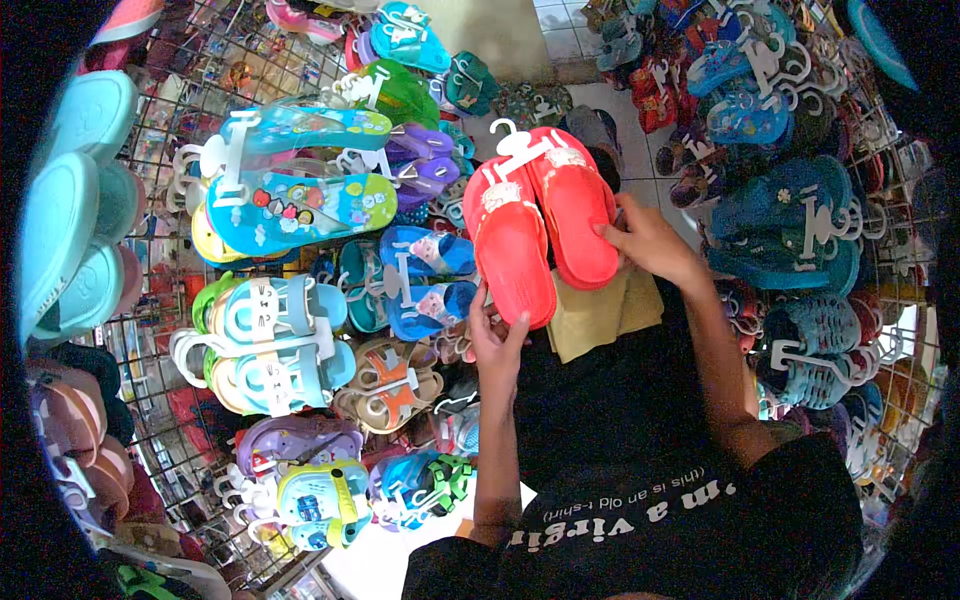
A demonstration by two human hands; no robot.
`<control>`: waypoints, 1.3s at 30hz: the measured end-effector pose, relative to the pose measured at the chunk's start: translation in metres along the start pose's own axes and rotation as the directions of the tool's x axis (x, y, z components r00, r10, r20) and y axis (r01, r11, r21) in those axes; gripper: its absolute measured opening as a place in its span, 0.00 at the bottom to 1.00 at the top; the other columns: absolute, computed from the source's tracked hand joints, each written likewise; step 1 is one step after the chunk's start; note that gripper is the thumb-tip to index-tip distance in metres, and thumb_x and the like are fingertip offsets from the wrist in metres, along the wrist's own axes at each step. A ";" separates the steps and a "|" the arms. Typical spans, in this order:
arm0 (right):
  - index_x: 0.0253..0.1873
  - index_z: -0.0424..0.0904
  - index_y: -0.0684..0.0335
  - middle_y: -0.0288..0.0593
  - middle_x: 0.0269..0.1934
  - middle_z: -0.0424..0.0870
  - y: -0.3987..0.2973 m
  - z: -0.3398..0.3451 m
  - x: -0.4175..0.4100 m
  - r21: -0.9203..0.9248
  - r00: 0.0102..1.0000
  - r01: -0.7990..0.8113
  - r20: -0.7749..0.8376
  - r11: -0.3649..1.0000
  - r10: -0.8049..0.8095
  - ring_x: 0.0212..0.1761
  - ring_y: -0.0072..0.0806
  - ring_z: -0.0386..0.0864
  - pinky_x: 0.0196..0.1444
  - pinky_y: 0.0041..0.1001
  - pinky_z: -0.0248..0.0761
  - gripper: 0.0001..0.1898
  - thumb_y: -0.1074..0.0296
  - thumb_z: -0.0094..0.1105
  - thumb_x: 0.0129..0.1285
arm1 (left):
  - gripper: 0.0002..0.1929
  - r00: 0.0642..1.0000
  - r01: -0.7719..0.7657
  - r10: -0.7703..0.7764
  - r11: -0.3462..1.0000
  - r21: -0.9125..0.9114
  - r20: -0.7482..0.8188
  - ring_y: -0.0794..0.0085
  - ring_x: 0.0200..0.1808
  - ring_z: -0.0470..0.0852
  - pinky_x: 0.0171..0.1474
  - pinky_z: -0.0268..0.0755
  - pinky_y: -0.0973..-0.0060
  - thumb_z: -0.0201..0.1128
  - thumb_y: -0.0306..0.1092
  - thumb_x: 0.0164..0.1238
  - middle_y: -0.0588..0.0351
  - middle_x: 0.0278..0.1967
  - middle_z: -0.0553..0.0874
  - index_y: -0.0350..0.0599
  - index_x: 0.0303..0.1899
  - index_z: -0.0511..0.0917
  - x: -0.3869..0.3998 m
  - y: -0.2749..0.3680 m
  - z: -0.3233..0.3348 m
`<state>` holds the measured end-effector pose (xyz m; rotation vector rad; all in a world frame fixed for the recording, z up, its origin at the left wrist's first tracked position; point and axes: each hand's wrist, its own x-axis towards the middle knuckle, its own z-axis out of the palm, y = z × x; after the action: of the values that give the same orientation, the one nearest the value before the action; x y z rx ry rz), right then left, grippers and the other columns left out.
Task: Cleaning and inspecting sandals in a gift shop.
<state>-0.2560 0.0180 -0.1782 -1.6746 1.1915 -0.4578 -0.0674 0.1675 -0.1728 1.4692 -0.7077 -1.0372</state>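
A pair of red rubber sandals is held up in front of my body, soles away from me and toes pointing down. A white plastic hanger with a hook joins the two at their heel ends. My left hand grips the toe of the left sandal, thumb at its front edge and fingers beneath. My right hand holds the outer side of the other sandal, with the thumb on top and the fingers partly hidden behind it. Pale cartoon figures decorate both heel areas.
Black wire grid racks rise on both sides, hung with sandals. Blue-green flip-flops, cat-face sandals and blue slides hang at left. Dark teal sandals hang at right. White floor tiles show beyond the held pair.
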 end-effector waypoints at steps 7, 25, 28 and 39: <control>0.42 0.64 0.69 0.61 0.30 0.77 -0.020 0.001 -0.005 -0.030 1.000 -0.013 0.017 0.999 0.014 0.35 0.55 0.77 0.36 0.44 0.69 0.17 0.61 0.55 0.59 | 0.34 0.996 -0.063 0.056 0.993 -0.101 -0.068 0.71 0.47 0.76 0.39 0.74 0.81 0.61 0.27 0.59 0.51 0.51 0.71 0.40 0.65 0.52 0.003 -0.017 0.008; 0.46 0.75 0.68 0.56 0.38 0.80 0.034 -0.033 0.000 -0.180 0.990 -0.045 0.122 0.983 0.068 0.40 0.44 0.79 0.43 0.35 0.70 0.21 0.53 0.53 0.59 | 0.36 0.999 -0.032 0.031 0.998 -0.046 -0.015 0.70 0.46 0.76 0.37 0.75 0.81 0.63 0.28 0.57 0.50 0.50 0.71 0.38 0.64 0.52 0.006 -0.025 0.003; 0.49 0.73 0.69 0.52 0.35 0.81 0.042 -0.033 -0.006 -0.328 0.968 0.014 0.242 0.944 0.070 0.35 0.39 0.79 0.40 0.32 0.70 0.26 0.50 0.57 0.56 | 0.36 0.999 -0.033 0.032 0.997 -0.065 -0.019 0.70 0.46 0.76 0.37 0.75 0.81 0.63 0.28 0.57 0.50 0.49 0.71 0.38 0.64 0.52 0.005 -0.024 0.002; 0.34 0.73 0.66 0.47 0.28 0.78 0.009 -0.036 -0.011 -0.191 0.937 0.049 0.347 0.980 0.021 0.31 0.35 0.75 0.34 0.32 0.67 0.19 0.52 0.60 0.51 | 0.34 0.995 -0.085 0.083 0.996 -0.037 -0.045 0.70 0.47 0.76 0.44 0.75 0.78 0.62 0.26 0.57 0.49 0.49 0.71 0.37 0.64 0.53 0.002 -0.018 0.005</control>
<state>-0.2919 0.0093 -0.1676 -1.8429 0.9849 -0.0433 -0.0730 0.1670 -0.1905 1.4121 -0.7086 -0.9471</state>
